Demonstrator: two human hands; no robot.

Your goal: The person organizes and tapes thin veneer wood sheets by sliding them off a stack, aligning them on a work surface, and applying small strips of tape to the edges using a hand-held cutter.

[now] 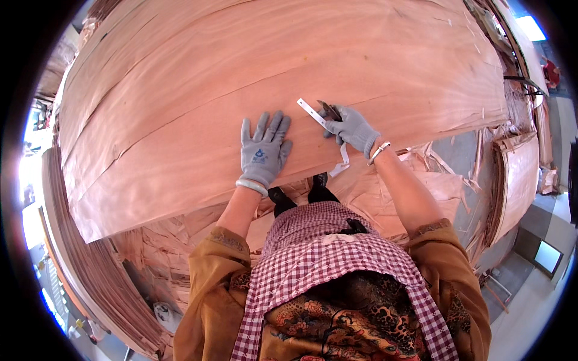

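A wide, thin sheet of pinkish-brown wood veneer (198,138) lies spread out before me, with long cracks running across it. My left hand (265,153), in a grey work glove, rests flat on the sheet near its front edge, fingers stretched out. Closed in a pinch to the right of it is my gloved right hand (356,129). It holds a strip of white tape with small holes (310,112), whose tail hangs down below the palm. A dark, pointed blade-like tool (329,109) also sticks out from those fingers; its exact kind is unclear.
Tall stacks of veneer (90,265) stand at the left, and another veneer stack (515,180) stands at the right. Torn veneer scraps (385,195) litter the floor around my feet. A white plastic bag (164,313) sits low at the left.
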